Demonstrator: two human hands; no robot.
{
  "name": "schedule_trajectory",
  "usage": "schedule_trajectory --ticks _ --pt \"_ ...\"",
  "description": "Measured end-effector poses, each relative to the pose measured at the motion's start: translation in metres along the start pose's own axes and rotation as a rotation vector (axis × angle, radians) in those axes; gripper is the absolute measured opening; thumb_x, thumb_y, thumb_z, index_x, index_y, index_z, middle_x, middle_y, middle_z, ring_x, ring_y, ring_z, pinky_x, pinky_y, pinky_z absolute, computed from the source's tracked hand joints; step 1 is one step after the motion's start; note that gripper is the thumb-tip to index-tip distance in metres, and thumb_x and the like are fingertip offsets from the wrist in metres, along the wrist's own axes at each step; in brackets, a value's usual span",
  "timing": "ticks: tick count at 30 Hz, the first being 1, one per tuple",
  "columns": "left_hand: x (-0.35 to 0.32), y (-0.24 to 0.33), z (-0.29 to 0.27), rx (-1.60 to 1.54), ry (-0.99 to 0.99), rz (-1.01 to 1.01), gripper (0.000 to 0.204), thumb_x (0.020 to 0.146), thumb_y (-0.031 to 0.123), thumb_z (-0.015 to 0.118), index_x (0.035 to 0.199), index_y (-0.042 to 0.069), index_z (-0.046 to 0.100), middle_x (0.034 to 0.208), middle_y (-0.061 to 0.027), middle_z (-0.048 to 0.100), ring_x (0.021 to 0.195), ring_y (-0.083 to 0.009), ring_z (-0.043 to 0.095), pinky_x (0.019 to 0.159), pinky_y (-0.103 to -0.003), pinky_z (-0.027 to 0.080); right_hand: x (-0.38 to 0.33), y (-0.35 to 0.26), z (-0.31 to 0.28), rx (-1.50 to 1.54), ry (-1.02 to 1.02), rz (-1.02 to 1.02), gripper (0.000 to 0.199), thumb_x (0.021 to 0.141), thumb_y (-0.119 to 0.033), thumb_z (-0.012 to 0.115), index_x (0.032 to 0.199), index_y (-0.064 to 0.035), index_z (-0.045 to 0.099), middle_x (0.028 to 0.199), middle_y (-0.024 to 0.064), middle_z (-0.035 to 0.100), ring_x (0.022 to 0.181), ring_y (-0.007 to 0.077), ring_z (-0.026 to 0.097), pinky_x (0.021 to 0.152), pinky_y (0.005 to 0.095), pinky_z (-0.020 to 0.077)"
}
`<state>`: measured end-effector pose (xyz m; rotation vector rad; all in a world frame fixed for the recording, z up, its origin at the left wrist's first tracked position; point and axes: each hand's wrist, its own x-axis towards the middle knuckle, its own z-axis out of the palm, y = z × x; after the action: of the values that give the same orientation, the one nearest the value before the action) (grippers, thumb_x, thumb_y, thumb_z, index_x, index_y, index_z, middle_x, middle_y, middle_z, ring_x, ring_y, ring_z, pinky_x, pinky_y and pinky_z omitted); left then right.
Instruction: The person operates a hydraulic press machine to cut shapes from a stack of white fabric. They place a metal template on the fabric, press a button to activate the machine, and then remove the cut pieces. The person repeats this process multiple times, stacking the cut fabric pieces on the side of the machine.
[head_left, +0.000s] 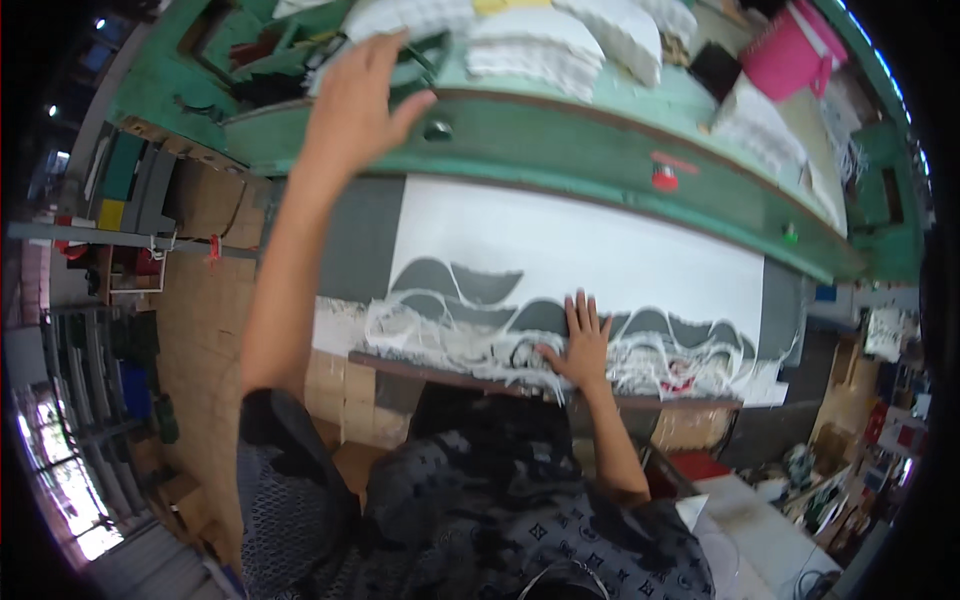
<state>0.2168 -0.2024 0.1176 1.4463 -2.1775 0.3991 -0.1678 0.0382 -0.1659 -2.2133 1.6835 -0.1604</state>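
My left hand (362,105) is raised at the front of a green machine beam (560,140), thumb spread from the fingers and nothing seen in it. Just beyond it is a dark green curved part (428,62); whether they touch I cannot tell. My right hand (583,342) lies flat with fingers apart on the near, cut edge of a white sheet (580,240). Curved gaps along that edge show the dark grey pad (340,235) underneath. Thin white offcut strips (450,335) lie tangled around my right hand.
On the beam's top rest stacks of white cut pieces (535,55) and a pink bucket (790,50). A red button (664,178), a green button (791,232) and a dark knob (437,130) sit on its front. A grey table (760,530) stands at lower right.
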Motion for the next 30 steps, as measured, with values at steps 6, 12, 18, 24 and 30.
schedule_trajectory --ticks 6,12,18,24,30 --pt "0.012 -0.045 0.015 0.061 -0.286 -0.130 0.076 0.080 0.047 0.089 0.133 0.000 0.064 0.129 -0.0211 0.068 0.121 -0.0344 0.065 0.106 -0.044 0.050 -0.008 0.007 0.009 0.071 0.072 0.005 0.118 0.080 -0.083 0.064 0.165 -0.0064 0.032 0.173 0.0168 0.025 0.160 0.0396 0.022 0.121 0.0746 0.0117" --pt "-0.056 0.068 -0.022 -0.215 -0.223 -0.219 0.069 0.075 0.026 0.096 0.129 -0.003 0.064 0.115 -0.0124 0.069 0.106 -0.0225 0.066 0.098 -0.036 0.052 -0.012 0.013 0.018 0.118 0.118 0.061 0.121 0.078 -0.086 0.063 0.164 -0.0060 0.034 0.173 0.0164 0.025 0.161 0.0374 0.021 0.122 0.0738 0.0088" --pt "-0.153 0.215 0.104 -0.650 -0.498 -0.462 0.078 0.071 0.031 0.095 0.135 0.005 0.059 0.101 -0.0164 0.071 0.094 -0.0299 0.071 0.087 -0.040 0.058 -0.010 0.011 -0.010 0.260 0.034 0.112 0.124 0.073 -0.083 0.071 0.161 -0.0033 0.036 0.169 0.0187 0.032 0.158 0.0374 0.026 0.123 0.0732 0.0095" --pt "-0.164 0.282 0.193 -0.395 -0.479 -0.952 0.077 0.091 0.056 0.070 0.142 0.002 0.050 0.095 -0.0243 0.073 0.087 -0.0468 0.072 0.082 -0.053 0.058 -0.007 0.013 -0.032 0.350 0.307 0.103 0.123 0.065 -0.071 0.086 0.158 -0.0059 0.038 0.163 0.0234 0.038 0.150 0.0418 0.037 0.120 0.0757 0.0133" --pt "-0.189 0.233 0.170 -0.369 -0.391 -0.402 0.065 0.088 0.042 0.078 0.137 0.003 0.062 0.104 -0.0217 0.073 0.105 -0.0458 0.070 0.098 -0.048 0.054 0.025 0.027 -0.016 0.214 0.252 0.146 0.066 0.083 -0.028 0.085 0.141 -0.0062 0.062 0.131 0.0166 0.070 0.136 0.0342 0.057 0.120 0.0733 0.0184"
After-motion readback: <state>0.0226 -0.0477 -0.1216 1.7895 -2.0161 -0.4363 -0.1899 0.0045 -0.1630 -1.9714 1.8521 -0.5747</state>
